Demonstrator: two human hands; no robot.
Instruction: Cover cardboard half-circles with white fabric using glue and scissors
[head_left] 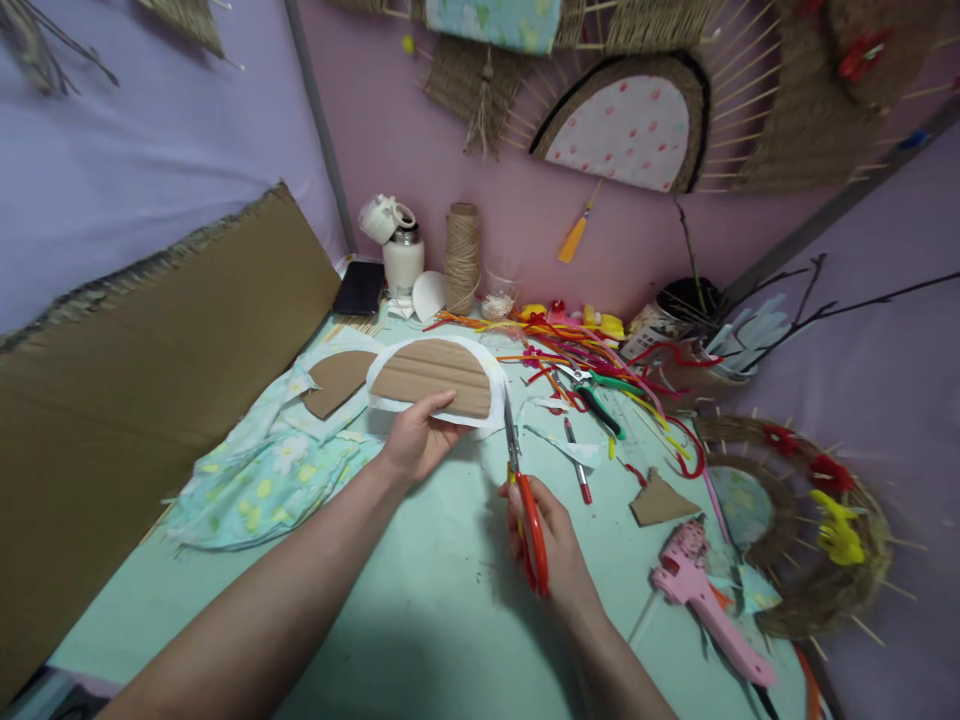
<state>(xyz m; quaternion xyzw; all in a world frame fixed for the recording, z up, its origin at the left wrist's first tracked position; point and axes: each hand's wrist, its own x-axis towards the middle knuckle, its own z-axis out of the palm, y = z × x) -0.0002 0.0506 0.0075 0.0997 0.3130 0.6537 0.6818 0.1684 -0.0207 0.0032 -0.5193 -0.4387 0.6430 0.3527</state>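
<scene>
A half-round piece of cardboard (427, 377) with a margin of white fabric (498, 385) around it is pinched in my left hand (421, 440), thumb on top. My right hand (551, 535) grips red-handled scissors (534, 530), their blades pointing away from me beside the fabric's right edge. Whether the blades touch the fabric I cannot tell. Left of the half-round lies another cut cardboard piece (339, 382) on floral cloth (277, 485). A red-and-grey pen (577, 462) and fabric scraps (566, 445) lie to the right of the blades.
Colourful pipe cleaners (540, 335) and green-handled pruners (596, 400) lie behind. At right are a pink glue gun (712, 610), a cardboard scrap (661, 500) and a woven wreath (862, 530). A twine spool (463, 255) stands at the back; a large cardboard sheet (165, 400) leans left.
</scene>
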